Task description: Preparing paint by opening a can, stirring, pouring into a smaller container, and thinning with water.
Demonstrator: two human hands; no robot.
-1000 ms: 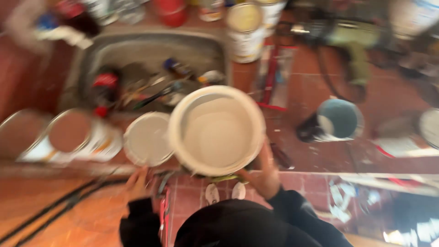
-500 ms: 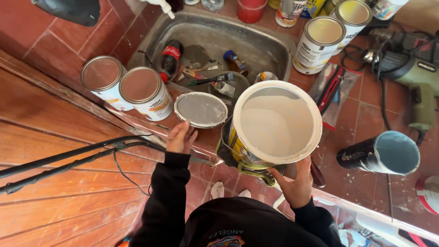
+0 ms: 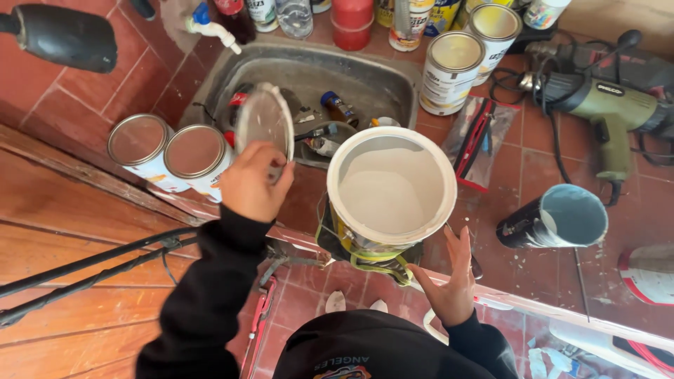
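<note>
While the left hand (image 3: 258, 184) lifts a round metal paint-can lid (image 3: 265, 126) clear of the counter, its fingers are curled and pinched on the lid's lower rim, thumb side toward the camera. The lid hangs above the near edge of the steel sink (image 3: 393, 83), just beside two sealed paint cans (image 3: 168, 151) and left of the open paint bucket (image 3: 391, 188). The right hand (image 3: 449, 284) is held flat with fingers together and straight, just beside the bucket's lower right wall; whether it touches the wall cannot be told.

Assessment of handling: the lid's wet inner face looks coated in white, so a rim-only grip, as shown, is correct; keeping it over the sink or bucket would confine drips. The bucket is open and holds white paint, so the steadying hand should stay low on the wall, not on the lip.

Orientation: the lid is a disc tilted steeply, nearly on edge, its pale face turned right toward the bucket; its visible long dimension runs up and away from the hand toward the sink. The bucket stands upright, mouth facing up.
</note>
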